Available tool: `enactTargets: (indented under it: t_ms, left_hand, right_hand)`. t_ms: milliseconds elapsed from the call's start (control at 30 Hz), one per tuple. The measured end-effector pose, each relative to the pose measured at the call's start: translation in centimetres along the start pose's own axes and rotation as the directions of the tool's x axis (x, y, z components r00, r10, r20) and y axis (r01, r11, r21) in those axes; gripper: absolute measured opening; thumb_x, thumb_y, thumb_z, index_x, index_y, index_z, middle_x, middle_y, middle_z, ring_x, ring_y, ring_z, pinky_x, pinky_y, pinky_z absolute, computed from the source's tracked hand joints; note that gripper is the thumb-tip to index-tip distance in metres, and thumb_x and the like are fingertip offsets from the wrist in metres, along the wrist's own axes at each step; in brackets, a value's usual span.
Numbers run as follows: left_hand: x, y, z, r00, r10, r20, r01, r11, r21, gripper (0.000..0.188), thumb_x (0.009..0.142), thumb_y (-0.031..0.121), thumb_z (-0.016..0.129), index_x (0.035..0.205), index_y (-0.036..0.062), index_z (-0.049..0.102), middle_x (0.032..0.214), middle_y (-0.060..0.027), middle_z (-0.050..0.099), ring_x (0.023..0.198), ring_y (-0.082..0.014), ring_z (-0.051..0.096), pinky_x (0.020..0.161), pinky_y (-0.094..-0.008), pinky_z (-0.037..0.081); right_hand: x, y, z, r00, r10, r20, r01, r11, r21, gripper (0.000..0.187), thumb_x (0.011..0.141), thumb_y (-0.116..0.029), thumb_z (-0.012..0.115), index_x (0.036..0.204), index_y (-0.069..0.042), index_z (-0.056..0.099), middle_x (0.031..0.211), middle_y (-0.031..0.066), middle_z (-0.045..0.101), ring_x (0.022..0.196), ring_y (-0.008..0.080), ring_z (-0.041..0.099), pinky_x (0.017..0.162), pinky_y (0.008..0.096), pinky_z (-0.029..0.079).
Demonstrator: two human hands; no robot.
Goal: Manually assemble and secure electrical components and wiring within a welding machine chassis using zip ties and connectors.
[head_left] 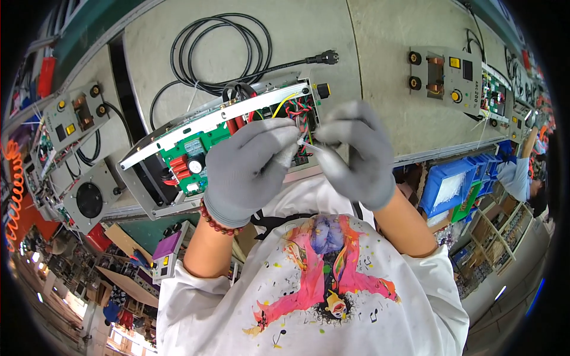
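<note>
Both my hands wear grey gloves and meet over the right end of an opened metal chassis [237,110] with a green circuit board [205,139]. My left hand [246,163] is closed, its thumb and fingertips pinching a thin white strip that looks like a cable tie [306,144]. The strip points toward my right hand [359,154], whose curled fingers are smeared by motion; whether they grip its end cannot be told. Right beneath the fingertips lie twisted red and black wires [301,115] and a yellow wire [284,105].
A coiled black power cord [222,53] with its plug [323,57] lies behind the chassis. Similar units stand at the right [448,77] and left [74,115]. Blue bins [445,184] sit below the bench edge at right. An orange coiled hose [12,196] hangs far left.
</note>
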State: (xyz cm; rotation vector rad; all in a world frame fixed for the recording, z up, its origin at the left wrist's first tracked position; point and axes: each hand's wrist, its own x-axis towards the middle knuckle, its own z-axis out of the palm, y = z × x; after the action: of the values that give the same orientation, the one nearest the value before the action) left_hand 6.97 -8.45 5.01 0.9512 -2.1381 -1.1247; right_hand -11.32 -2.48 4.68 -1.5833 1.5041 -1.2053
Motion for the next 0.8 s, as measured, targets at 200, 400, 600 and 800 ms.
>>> enactTargets:
  t_ms: [200,400,600,800]
  left_hand:
    - [-0.8,0.1,1.1,0.986,0.166,-0.029,-0.159,0.975,0.157,0.030,0.069,0.005,0.073,0.099,0.0076,0.070,0.101,-0.0087,0.069,0.076,-0.0227,0.068,0.061,-0.0306,0.054]
    - [-1.5,-0.2,1.0,0.987,0.160,-0.017,-0.154,0.972,0.176,0.038,0.063,0.006,0.072,0.101,0.0091,0.069,0.104,-0.0078,0.067,0.076,-0.0216,0.066,0.062,-0.0303,0.053]
    - [-1.2,-0.4,1.2,0.982,0.187,-0.034,-0.173,0.953,0.247,0.036,0.062,0.007,0.072,0.098,0.0110,0.068,0.099,-0.0047,0.066,0.076,-0.0242,0.060,0.064,-0.0353,0.047]
    - [-1.3,0.2,1.8,0.978,0.162,-0.128,-0.099,0.913,0.395,0.031,0.066,0.010,0.075,0.096,0.0131,0.069,0.092,-0.0031,0.063,0.074,-0.0240,0.056,0.067,-0.0360,0.042]
  right_hand:
    - [-1.0,-1.3,-0.1,0.996,0.048,0.070,-0.037,0.987,-0.158,0.012,0.079,-0.013,0.064,0.078,-0.005,0.056,0.065,0.0119,0.050,0.053,0.0300,0.051,0.048,0.0385,0.039]
    - [-1.3,-1.0,0.0,0.979,0.041,0.199,0.025,0.949,-0.316,0.011,0.084,-0.014,0.063,0.080,-0.005,0.057,0.067,0.0130,0.053,0.054,0.0330,0.053,0.049,0.0420,0.042]
    - [-0.4,-0.9,-0.8,0.966,0.046,0.255,0.005,0.981,-0.196,0.014,0.084,-0.017,0.064,0.078,-0.005,0.058,0.067,0.0114,0.054,0.057,0.0316,0.056,0.051,0.0405,0.044]
    - [-1.0,-1.7,-1.8,0.900,0.039,0.433,-0.149,0.964,0.222,0.020,0.089,-0.018,0.059,0.073,-0.006,0.060,0.069,0.0113,0.057,0.059,0.0312,0.056,0.053,0.0378,0.044]
